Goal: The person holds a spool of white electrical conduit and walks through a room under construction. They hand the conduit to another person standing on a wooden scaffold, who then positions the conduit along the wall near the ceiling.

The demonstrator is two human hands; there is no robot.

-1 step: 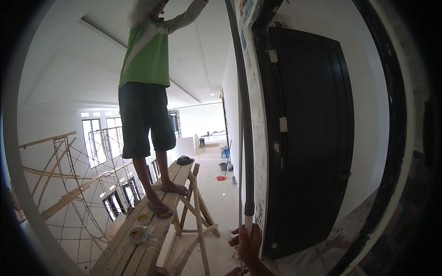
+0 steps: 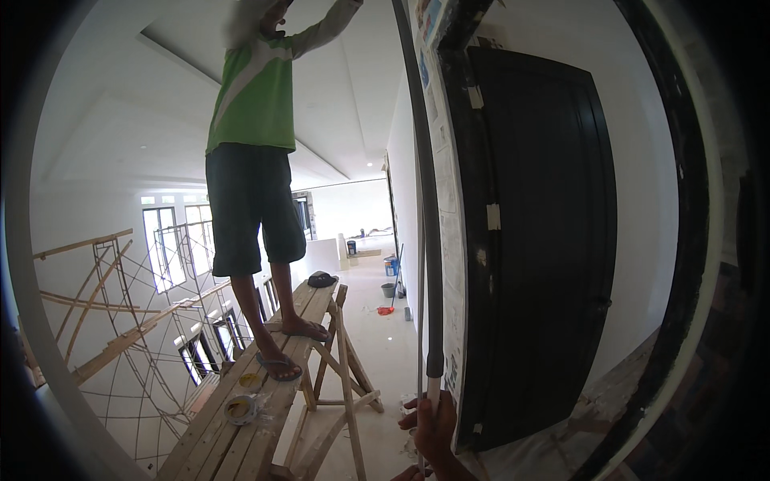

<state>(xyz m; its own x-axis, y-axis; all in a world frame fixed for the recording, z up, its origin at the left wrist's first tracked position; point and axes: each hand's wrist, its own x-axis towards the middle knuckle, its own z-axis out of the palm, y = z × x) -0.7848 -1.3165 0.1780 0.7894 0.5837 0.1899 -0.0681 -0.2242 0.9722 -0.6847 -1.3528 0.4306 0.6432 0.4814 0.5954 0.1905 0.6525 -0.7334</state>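
Observation:
A long pole (image 2: 430,240), dark grey with a pale lower section (image 2: 434,388), rises almost upright past the top of the view. My right hand (image 2: 435,425) is closed around the pale section, its thumb lying along it. Close beside the pole runs a thin light rod (image 2: 421,321). Only a few curled fingers of my left hand (image 2: 411,474) show at the lower edge, closed about the thin rod's lower part; the rest of that hand is cut off. The pole's upper end is out of view.
A person in a green shirt (image 2: 255,96) stands on a wooden trestle (image 2: 228,449) to the left, with tape rolls (image 2: 241,410) and a dark cap (image 2: 322,280) on it. A dark door (image 2: 545,240) is at right. Scaffolding (image 2: 120,321) fills the left; buckets (image 2: 391,265) stand farther back.

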